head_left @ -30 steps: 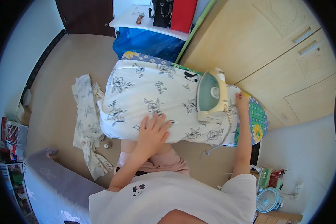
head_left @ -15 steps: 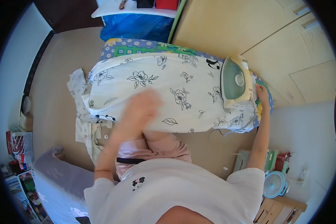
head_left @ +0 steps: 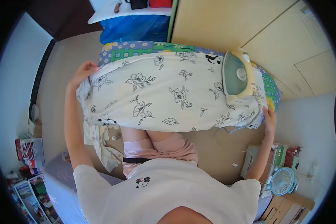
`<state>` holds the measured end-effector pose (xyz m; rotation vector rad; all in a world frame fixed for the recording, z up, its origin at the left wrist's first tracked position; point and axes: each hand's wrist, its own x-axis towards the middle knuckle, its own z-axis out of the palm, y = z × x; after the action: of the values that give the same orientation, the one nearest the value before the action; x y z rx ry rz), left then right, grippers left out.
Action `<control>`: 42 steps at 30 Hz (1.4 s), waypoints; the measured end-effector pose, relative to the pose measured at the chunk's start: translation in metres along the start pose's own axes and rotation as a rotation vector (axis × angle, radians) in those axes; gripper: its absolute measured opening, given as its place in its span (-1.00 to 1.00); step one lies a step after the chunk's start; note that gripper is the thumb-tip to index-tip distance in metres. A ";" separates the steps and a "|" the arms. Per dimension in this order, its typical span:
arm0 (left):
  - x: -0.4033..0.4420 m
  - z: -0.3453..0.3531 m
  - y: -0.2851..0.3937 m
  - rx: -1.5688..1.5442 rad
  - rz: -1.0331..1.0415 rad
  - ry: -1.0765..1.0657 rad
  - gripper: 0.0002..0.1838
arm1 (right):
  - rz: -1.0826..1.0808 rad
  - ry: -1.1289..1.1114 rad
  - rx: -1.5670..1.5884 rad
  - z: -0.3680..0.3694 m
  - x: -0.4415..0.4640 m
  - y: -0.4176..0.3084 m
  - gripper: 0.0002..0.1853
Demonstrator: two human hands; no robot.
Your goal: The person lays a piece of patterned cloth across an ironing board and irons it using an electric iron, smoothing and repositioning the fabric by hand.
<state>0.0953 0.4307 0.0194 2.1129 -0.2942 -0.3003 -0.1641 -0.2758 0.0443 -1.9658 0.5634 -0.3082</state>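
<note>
A white cloth with dark flower prints [head_left: 156, 93] lies spread over the ironing board [head_left: 130, 50], which shows a blue, green and yellow cover along its far edge and right end. My left hand [head_left: 86, 71] pinches the cloth at its far left corner. At the right end, my right hand [head_left: 268, 115] has its fingers closed on the cloth's edge. A cream and teal iron [head_left: 236, 76] rests on the cloth near the right end, left of my right hand. Its coiled cord [head_left: 258, 108] runs down over the near edge.
Cloth hangs down to the floor at the left [head_left: 102, 145], beside a small bottle [head_left: 115, 137]. Beyond the board are a blue plastic cover [head_left: 136, 28] and a pale cabinet [head_left: 212, 22]. A blue fan [head_left: 282, 181] stands lower right; shelves [head_left: 31, 194] stand lower left.
My left hand has swept from the cloth's middle to its far left corner. My right hand has moved nearer along the right end. The cloth and iron have shifted right, uncovering more board.
</note>
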 end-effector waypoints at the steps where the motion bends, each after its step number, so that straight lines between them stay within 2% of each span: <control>1: 0.000 -0.001 0.001 -0.001 0.013 -0.010 -0.78 | 0.011 0.033 0.145 -0.001 -0.002 0.002 -0.78; 3: 0.001 -0.005 0.003 0.086 -0.111 -0.022 -0.81 | -0.031 0.070 0.217 -0.004 0.002 0.028 -0.79; 5: 0.008 -0.013 0.008 0.088 -0.101 -0.102 -0.82 | -0.035 0.106 -0.234 -0.025 0.011 0.054 -0.81; 6: 0.011 -0.019 0.009 0.087 -0.104 -0.176 -0.82 | -0.130 0.171 -0.371 -0.022 0.008 0.053 -0.81; 7: 0.017 -0.024 0.004 0.092 -0.097 -0.183 -0.82 | -0.125 0.181 -0.368 -0.017 0.005 0.047 -0.81; 9: 0.038 -0.032 -0.008 0.031 0.076 -0.056 -0.82 | -0.227 0.289 -0.471 -0.007 -0.004 0.033 -0.78; 10: 0.051 -0.036 -0.005 0.029 0.082 -0.067 -0.82 | -0.218 0.298 -0.475 -0.005 -0.005 0.032 -0.78; 12: 0.076 -0.048 0.007 0.200 0.208 0.078 -0.82 | -0.223 0.359 -0.489 0.000 -0.005 0.031 -0.76; 13: 0.080 -0.046 0.023 0.196 0.216 0.071 -0.82 | -0.218 0.369 -0.493 0.004 -0.008 0.026 -0.76; 15: 0.088 -0.034 0.050 0.728 0.174 0.394 -0.85 | -0.169 0.415 -0.605 0.007 -0.016 0.019 -0.75; 16: 0.094 -0.027 0.049 0.727 0.180 0.382 -0.85 | -0.210 0.453 -0.614 0.008 -0.015 0.026 -0.75; 18: 0.099 -0.009 0.047 1.148 0.268 0.484 -0.86 | -0.197 0.489 -0.612 0.010 -0.022 0.024 -0.75; 19: 0.098 0.001 0.046 1.152 0.271 0.466 -0.86 | -0.195 0.521 -0.606 0.012 -0.026 0.022 -0.75; 20: 0.093 0.014 0.043 1.069 0.441 0.567 -0.83 | -0.066 0.461 -0.483 0.007 -0.030 0.024 -0.74; 21: 0.083 0.030 0.048 0.974 0.608 0.667 -0.79 | -0.054 0.461 -0.486 0.003 -0.033 0.036 -0.74; 23: 0.027 0.062 0.080 0.494 0.663 0.534 -0.74 | -0.100 0.357 0.074 -0.007 -0.041 0.064 -0.68; 24: -0.009 0.074 0.088 0.230 0.420 0.362 -0.80 | -0.077 0.301 0.190 -0.011 -0.048 0.070 -0.60; 25: -0.050 0.095 0.098 -0.100 0.375 0.305 -0.84 | -0.068 0.311 0.187 -0.006 -0.055 0.072 -0.60; 27: -0.124 0.111 0.080 -0.528 0.284 -0.106 -0.74 | -0.008 0.260 0.318 0.008 -0.072 0.068 -0.60; 28: -0.142 0.125 0.091 -0.775 0.419 -0.444 -0.65 | 0.084 0.240 0.220 0.007 -0.073 0.083 -0.61; 29: -0.150 0.142 0.073 -0.770 0.585 -0.683 -0.63 | 0.089 0.262 0.206 0.009 -0.076 0.091 -0.61; 30: -0.162 0.157 0.069 -0.810 0.430 -0.823 -0.67 | 0.078 0.137 0.269 0.014 -0.075 0.095 -0.65; 31: -0.183 0.179 0.055 -0.738 0.137 -0.694 -0.71 | 0.068 0.011 0.337 0.016 -0.074 0.097 -0.68; 32: -0.198 0.204 0.041 -0.646 -0.149 -0.559 -0.74 | 0.071 0.029 0.335 0.013 -0.075 0.097 -0.68; 34: -0.208 0.267 0.050 -0.957 -0.377 -0.151 -0.69 | 0.117 0.148 0.421 0.008 -0.077 0.097 -0.78; 35: -0.209 0.277 0.044 -0.959 -0.378 -0.163 -0.69 | 0.120 0.158 0.417 0.003 -0.077 0.092 -0.78; 37: -0.209 0.290 0.031 -1.248 -0.466 -0.049 -0.58 | 0.098 0.264 0.311 -0.009 -0.080 0.082 -0.81; 39: -0.204 0.285 0.012 -1.305 -0.394 -0.020 -0.54 | 0.028 0.320 0.241 -0.014 -0.081 0.080 -0.81; 41: -0.191 0.276 0.013 -1.380 -0.280 0.181 -0.55 | 0.008 0.281 0.099 -0.019 -0.080 0.074 -0.79; 42: -0.185 0.269 0.014 -1.387 -0.272 0.182 -0.55 | 0.065 0.283 0.061 -0.024 -0.076 0.081 -0.77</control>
<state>-0.1680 0.2714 -0.0905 0.7803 0.2776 -0.3237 -0.2601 -0.2851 -0.0148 -1.8532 0.7885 -0.5619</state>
